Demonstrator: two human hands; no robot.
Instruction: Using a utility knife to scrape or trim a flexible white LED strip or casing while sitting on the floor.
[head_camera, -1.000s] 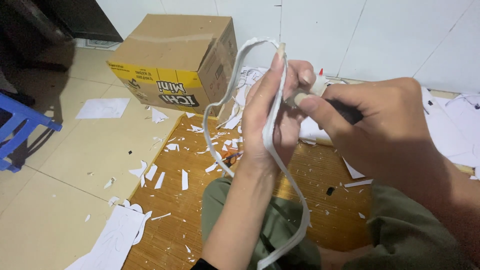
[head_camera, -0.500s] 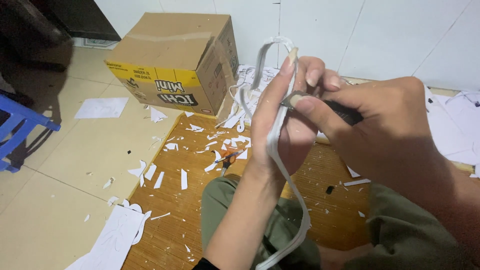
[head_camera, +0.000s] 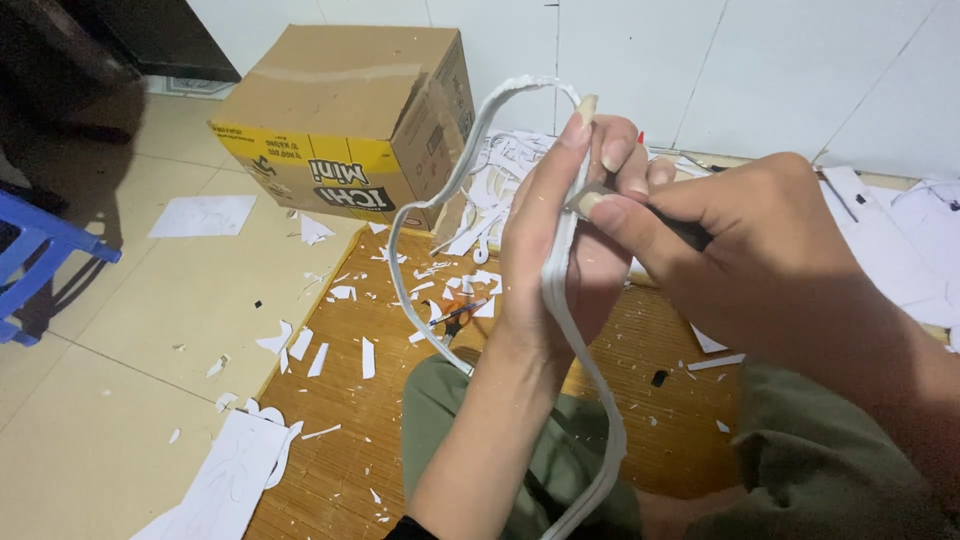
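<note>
A long white foam strip (head_camera: 560, 300) loops upward and hangs past the knees, pinched in the left hand (head_camera: 560, 230). The right hand (head_camera: 760, 250) is closed around a dark-handled tool (head_camera: 680, 228) pressed against the strip. Behind, a cardboard box (head_camera: 350, 120) lies on its side, contents hidden. White paper scraps (head_camera: 330, 345) litter the wooden mat (head_camera: 340, 440).

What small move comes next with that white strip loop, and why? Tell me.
Probably slide the left hand a little further along the white strip loop, feeding fresh strip to the right hand. The left fingers pinch the strip near the top of its curve, the right hand presses a dark tool against that same spot, and a long stretch hangs down toward the lap.
</note>
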